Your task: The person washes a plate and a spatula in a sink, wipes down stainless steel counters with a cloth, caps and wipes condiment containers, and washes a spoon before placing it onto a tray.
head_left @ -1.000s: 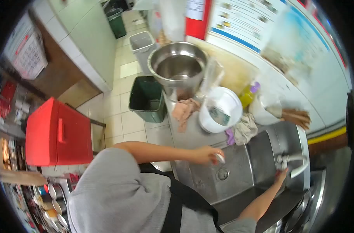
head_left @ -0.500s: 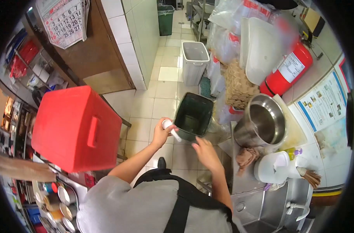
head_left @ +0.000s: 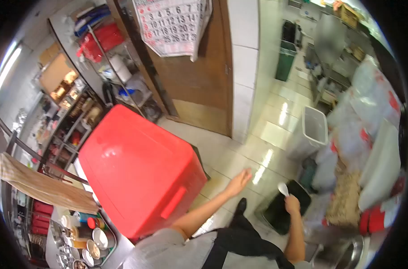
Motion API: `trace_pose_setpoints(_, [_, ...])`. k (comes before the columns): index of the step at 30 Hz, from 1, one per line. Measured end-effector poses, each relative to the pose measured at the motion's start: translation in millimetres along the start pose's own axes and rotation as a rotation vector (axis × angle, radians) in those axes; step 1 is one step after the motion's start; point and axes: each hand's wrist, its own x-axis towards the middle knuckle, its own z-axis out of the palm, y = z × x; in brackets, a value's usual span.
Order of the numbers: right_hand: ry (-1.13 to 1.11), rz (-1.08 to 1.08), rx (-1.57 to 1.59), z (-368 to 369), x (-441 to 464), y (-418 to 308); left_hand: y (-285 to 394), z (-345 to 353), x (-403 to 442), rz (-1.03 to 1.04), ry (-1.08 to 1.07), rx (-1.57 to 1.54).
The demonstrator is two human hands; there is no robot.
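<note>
My right hand (head_left: 292, 204) is closed around the handle of a white spoon (head_left: 283, 188), its rounded end pointing up and away from me. Hand and spoon are above a dark green bin (head_left: 275, 214) standing on the floor. My left hand (head_left: 240, 183) is out in front of me over the tiles, fingers loosely extended and holding nothing. To its left is a large red cooler box (head_left: 137, 166), which the left forearm passes close by.
A grey bin (head_left: 314, 127) stands further along the tiled floor, with plastic bags (head_left: 347, 139) and egg trays (head_left: 343, 199) on the right. A metal pot (head_left: 343, 255) is at lower right. Containers (head_left: 94, 249) crowd a tray at lower left. A brown door (head_left: 190, 85) is ahead.
The white spoon has passed from my left hand to my right. My view has swung left toward the red cooler box, and my left hand has moved away from the dark green bin.
</note>
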Motion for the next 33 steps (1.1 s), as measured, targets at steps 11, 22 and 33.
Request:
trace_pose_setpoints(11, [-0.709,0.193,-0.041,233.1,275.0,-12.5,-41.4,-99.6,29.1,-0.400,0.118,0.094])
trace_pose_setpoints(22, [-0.918,-0.207,-0.181,130.3,520.0,-227.2,45.1,-181.2,160.5,-0.400,0.478,-0.183])
trace_pose_setpoints(33, [-0.649,-0.487,-1.172,81.3,673.2,-210.4,3.3,-291.0,232.9,-0.499,0.867,0.065])
